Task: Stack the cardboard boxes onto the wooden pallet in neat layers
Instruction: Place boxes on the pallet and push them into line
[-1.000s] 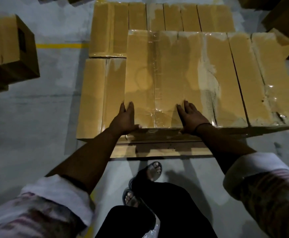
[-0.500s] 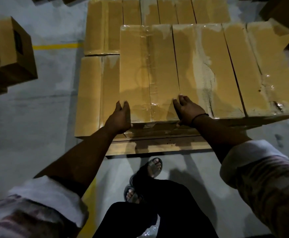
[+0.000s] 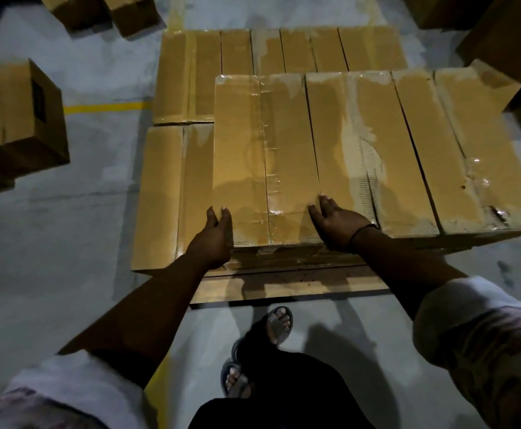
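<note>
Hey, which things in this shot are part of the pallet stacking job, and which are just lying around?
In the job: taped box touched by the left hand and right hand; upper-layer boxes beside it; bottom-layer boxes; wooden pallet; loose boxes on the floor, probably next.
Just around: yellow floor line; sandals.

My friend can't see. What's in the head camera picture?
A person's left hand presses the left side of a long cardboard box while the right hand lies flat on top at its right edge, on the upper layer of a stack on a wooden pallet. Other loose boxes sit on the floor.
</note>
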